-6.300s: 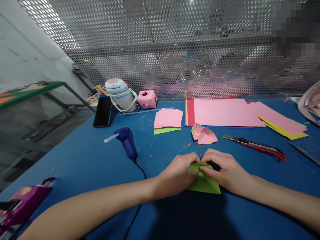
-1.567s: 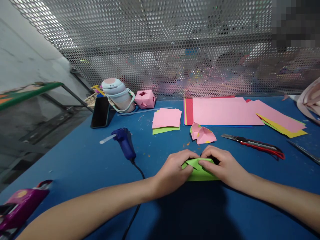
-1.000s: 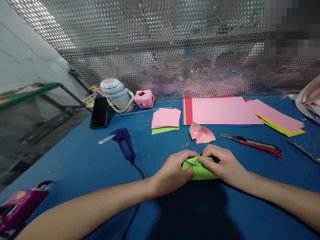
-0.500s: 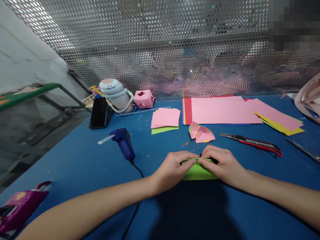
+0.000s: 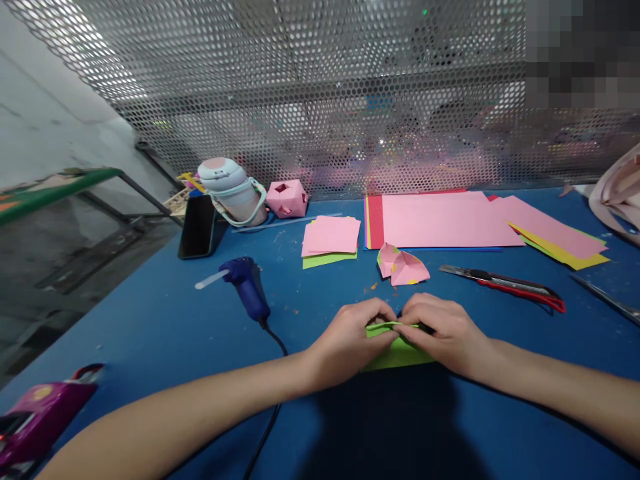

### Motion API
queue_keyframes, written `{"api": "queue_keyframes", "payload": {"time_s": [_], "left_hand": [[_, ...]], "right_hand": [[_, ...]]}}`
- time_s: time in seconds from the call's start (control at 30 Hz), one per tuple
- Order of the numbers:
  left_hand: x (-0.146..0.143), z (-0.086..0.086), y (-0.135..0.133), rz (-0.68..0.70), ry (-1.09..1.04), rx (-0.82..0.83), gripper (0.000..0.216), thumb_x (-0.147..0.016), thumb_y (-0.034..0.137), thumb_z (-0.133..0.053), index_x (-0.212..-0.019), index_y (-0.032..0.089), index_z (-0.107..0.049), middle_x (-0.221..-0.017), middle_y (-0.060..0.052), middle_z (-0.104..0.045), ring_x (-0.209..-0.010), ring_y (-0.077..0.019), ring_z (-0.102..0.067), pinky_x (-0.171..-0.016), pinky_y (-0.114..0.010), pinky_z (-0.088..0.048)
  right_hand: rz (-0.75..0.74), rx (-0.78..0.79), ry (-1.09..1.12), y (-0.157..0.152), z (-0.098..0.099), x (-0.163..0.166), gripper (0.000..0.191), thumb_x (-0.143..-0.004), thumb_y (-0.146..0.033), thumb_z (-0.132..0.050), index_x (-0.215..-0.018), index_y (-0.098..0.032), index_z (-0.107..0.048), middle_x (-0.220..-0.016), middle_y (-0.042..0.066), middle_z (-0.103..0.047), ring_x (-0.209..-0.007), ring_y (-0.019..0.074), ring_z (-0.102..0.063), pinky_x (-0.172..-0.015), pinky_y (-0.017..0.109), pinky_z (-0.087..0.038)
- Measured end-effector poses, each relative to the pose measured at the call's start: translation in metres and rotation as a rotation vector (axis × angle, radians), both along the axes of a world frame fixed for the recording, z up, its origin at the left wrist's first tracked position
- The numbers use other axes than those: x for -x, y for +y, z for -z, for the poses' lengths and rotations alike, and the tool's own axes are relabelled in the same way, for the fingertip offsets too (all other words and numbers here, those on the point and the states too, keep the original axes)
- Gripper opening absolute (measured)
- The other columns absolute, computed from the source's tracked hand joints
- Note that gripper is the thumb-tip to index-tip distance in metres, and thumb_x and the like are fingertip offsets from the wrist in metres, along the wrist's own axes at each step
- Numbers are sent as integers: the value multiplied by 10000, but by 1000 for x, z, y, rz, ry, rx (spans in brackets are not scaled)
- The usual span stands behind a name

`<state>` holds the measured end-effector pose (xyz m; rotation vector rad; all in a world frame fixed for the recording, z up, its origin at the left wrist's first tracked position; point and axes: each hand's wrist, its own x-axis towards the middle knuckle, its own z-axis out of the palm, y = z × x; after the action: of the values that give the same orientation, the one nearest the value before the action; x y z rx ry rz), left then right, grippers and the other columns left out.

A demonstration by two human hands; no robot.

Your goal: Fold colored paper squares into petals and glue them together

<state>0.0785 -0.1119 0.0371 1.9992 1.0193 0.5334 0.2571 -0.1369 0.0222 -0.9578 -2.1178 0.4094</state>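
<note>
A sheet of bright green paper (image 5: 395, 355) is held between my two hands over the blue table, its far edge bent up into a fold. My left hand (image 5: 350, 339) grips the left part of that fold between thumb and fingers. From the right, my right hand (image 5: 447, 330) pinches the same edge, thumb in front and fingers behind. The fingertips almost meet at the middle, and they hide part of the crease. Just beyond my hands lies a folded pink paper piece (image 5: 404, 267) with yellow-green spots.
Behind are small pink squares (image 5: 331, 235), large pink sheets (image 5: 445, 220), a folded pink paper ball (image 5: 287, 199), a bottle (image 5: 233, 190) and a phone (image 5: 197, 228). A blue glue gun (image 5: 247, 288) lies left, its cord running forward. Right is a utility knife (image 5: 505, 285). Perforated metal (image 5: 320, 87) closes the back.
Both hands have shifted slightly toward me with the green paper. The sheet now tilts, its left near corner lower, and the fold's edge looks more bent. Other things stay put.
</note>
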Motion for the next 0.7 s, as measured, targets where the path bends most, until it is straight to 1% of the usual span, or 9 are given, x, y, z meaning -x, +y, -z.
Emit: {"api": "queue_keyframes", "payload": {"time_s": [0.1,0.17,0.27,0.33,0.43,0.5,0.6,0.7], "left_hand": [[-1,3,1,2,-7,-8,92,-712,104,-536,-706,165,-604,-701,18,-637,-664,-117,-563,-615,-200,-399],[0,5,2,-7,-35,2,94,-711,98,-534,-672,162,-591,-683,16,-622,-657,-117,-555,-615,-203,-394],[2,7,3,-95,-85,35,73,-730,147,-546,-662,156,-571,-653,19,-580,-634,-112,-527,-593,-203,-383],[2,8,4,-167,-110,74,93,-748,199,-552,-666,154,-551,-629,28,-542,-604,-103,-494,-560,-197,-369],[1,7,4,-222,-131,134,141,-753,250,-563,-660,158,-511,-573,54,-469,-545,-87,-434,-497,-181,-335],[0,5,3,-221,-145,150,123,-746,231,-566,-668,160,-503,-563,63,-450,-535,-83,-427,-488,-175,-334],[0,5,3,-166,-140,112,32,-749,175,-541,-734,155,-562,-628,42,-531,-601,-98,-495,-551,-185,-383],[2,7,3,-97,-93,34,118,-772,153,-514,-790,159,-630,-740,7,-620,-706,-124,-560,-649,-207,-418]], "right_hand": [[-12,-9,-16,-1,0,2,215,-882,-219,-494,-697,-156,-583,-670,37,-613,-626,123,-543,-580,244,-413],[-8,19,-11,-3,-2,2,179,-875,-239,-510,-736,-158,-587,-691,36,-611,-647,128,-548,-591,242,-421],[43,98,11,-4,-5,2,80,-828,-231,-567,-854,-158,-586,-783,42,-614,-726,143,-566,-650,245,-438],[120,183,19,-5,-8,3,130,-804,-208,-575,-926,-164,-570,-821,34,-612,-738,144,-567,-656,242,-442],[227,319,54,-6,-11,4,135,-822,-203,-528,-951,-179,-560,-738,-2,-597,-644,124,-544,-587,222,-431],[240,358,92,-6,-12,5,98,-840,-206,-499,-899,-186,-575,-690,-15,-588,-610,115,-530,-566,213,-419],[213,366,135,-5,-13,5,103,-840,-195,-491,-822,-192,-592,-697,-12,-608,-625,113,-538,-581,212,-415],[210,387,145,-4,-14,6,104,-827,-192,-502,-797,-190,-601,-684,-11,-611,-617,115,-535,-570,213,-410]]}}
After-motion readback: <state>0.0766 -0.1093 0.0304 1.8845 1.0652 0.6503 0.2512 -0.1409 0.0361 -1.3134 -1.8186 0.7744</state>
